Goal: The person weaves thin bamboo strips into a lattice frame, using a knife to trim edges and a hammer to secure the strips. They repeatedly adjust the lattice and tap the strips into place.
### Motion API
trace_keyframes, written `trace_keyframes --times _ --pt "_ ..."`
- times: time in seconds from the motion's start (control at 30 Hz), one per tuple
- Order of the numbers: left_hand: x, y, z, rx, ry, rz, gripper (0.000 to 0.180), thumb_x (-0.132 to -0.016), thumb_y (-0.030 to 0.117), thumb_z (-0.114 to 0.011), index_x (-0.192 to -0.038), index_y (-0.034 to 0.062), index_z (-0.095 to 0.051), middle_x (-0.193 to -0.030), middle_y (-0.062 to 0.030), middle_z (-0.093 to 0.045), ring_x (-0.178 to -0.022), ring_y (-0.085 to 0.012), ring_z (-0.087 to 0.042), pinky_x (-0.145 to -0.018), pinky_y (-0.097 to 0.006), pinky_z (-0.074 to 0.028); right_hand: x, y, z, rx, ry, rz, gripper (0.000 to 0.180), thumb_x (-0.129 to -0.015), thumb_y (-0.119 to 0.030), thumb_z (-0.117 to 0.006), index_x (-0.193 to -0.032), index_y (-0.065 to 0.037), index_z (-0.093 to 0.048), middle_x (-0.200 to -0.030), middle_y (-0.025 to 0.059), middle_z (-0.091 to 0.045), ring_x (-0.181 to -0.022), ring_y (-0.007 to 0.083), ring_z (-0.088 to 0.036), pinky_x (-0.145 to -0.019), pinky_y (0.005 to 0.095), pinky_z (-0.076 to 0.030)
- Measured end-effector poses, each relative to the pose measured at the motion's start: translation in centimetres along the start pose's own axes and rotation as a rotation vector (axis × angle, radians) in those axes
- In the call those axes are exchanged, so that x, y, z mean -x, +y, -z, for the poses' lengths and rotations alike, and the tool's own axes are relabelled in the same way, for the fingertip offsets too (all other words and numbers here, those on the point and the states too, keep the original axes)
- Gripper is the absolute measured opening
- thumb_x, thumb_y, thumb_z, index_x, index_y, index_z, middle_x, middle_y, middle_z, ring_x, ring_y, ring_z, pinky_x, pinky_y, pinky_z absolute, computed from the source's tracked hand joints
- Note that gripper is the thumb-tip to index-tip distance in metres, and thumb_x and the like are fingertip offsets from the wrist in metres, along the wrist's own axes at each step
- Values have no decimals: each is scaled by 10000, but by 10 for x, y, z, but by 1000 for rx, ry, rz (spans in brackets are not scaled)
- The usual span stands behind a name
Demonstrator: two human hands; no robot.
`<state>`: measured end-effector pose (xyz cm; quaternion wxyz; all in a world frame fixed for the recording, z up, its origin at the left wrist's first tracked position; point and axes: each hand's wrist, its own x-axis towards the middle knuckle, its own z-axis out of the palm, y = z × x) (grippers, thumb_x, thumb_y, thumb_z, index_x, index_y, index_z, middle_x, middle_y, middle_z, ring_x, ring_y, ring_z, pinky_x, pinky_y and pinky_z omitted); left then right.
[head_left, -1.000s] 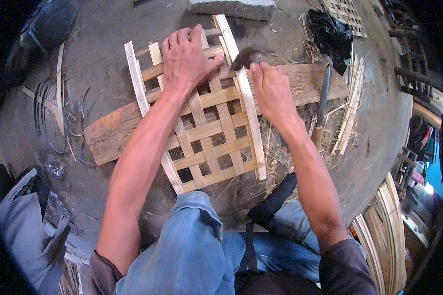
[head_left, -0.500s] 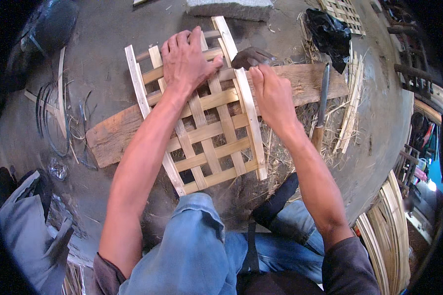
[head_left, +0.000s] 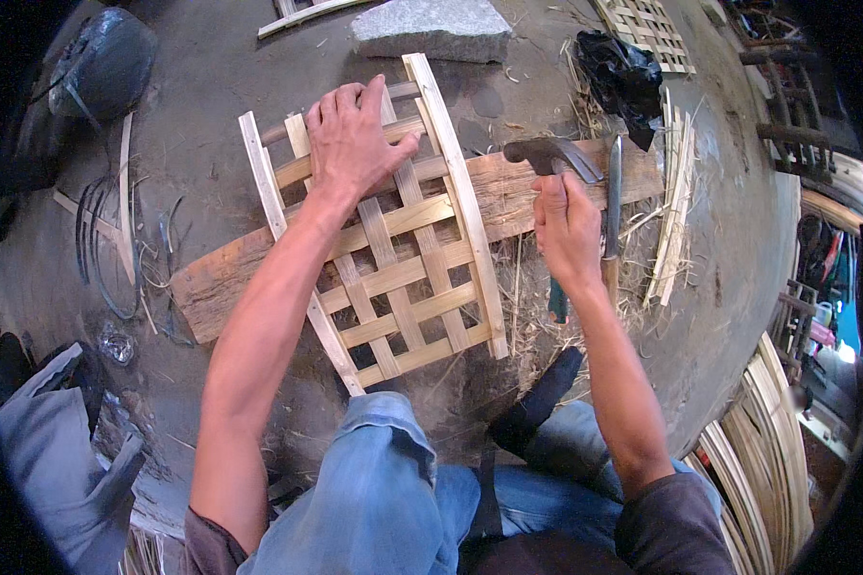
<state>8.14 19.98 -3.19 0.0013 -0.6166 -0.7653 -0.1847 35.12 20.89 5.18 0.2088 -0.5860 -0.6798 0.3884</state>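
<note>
Left hand [head_left: 353, 139], fingers spread flat, presses the far end of the woven bamboo lattice panel [head_left: 393, 244], long axis running near-to-far across a wooden plank [head_left: 508, 196] on the concrete floor [head_left: 201, 67]; right hand [head_left: 566, 230], fingers clenched round a hammer [head_left: 551, 158], head pointing left, just right of the panel.

The left hand [head_left: 353, 139] lies flat, fingers spread, on the upper part of a woven bamboo lattice panel [head_left: 393, 259] that rests across a weathered wooden plank [head_left: 211, 283] on the concrete floor [head_left: 211, 67]. Just right of the panel, the right hand [head_left: 568, 228] grips a hammer [head_left: 553, 153], its dark head above the plank. A knife [head_left: 613, 206] lies beside it on straw.
</note>
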Motion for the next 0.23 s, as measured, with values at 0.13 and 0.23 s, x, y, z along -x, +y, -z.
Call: trace_keyframes --times 0.13,0.23 --pt "-9 -3 7 71 -25 -19 713 -829 498 -719 -1421 146 -534 -1224 -127 -586 -1177 -314 -545 -1021 -475 -389 -11 8 1 46 -16 107 499 -1064 -459 -474 -964 12 -602 -689 146 -570 -629 260 -547 -627 413 -447" --pt "-20 -3 19 134 -54 -35 720 -826 513 -732 -1430 175 -535 -1212 -121 -591 -1172 -302 -552 -1013 -464 -398 -11 11 -4 36 -56 -31 508 -1043 -489 -508 -1030 4 -630 -782 209 -637 -709 304 -612 -669 425 -457"
